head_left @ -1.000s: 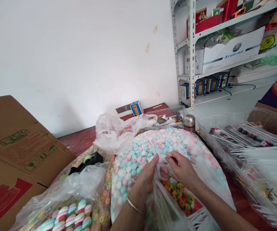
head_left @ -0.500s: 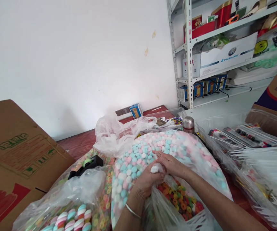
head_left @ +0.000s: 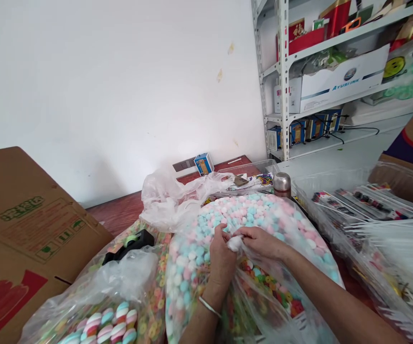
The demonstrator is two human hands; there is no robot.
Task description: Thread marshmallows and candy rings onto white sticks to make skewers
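Note:
A clear plastic bag of colourful ring candies sits right in front of me, its top twisted and bunched into a knot-like end. My left hand is closed around the gathered neck, thumb and fingers up. From the other side, my right hand pinches the same bunched plastic with its fingertips. Beneath and behind both hands lies a big clear bag of pink, white and blue round marshmallows. A bracelet circles my left wrist.
Twisted striped marshmallows and a black tape dispenser lie at left, near a cardboard box. Crumpled plastic bags and a metal flask stand behind. At right are a clear bin with white sticks and a metal shelf.
My hands were clasped together around the bag's neck. Now the right hand has shifted to a fingertip pinch on the bunched plastic, and the left is more upright.

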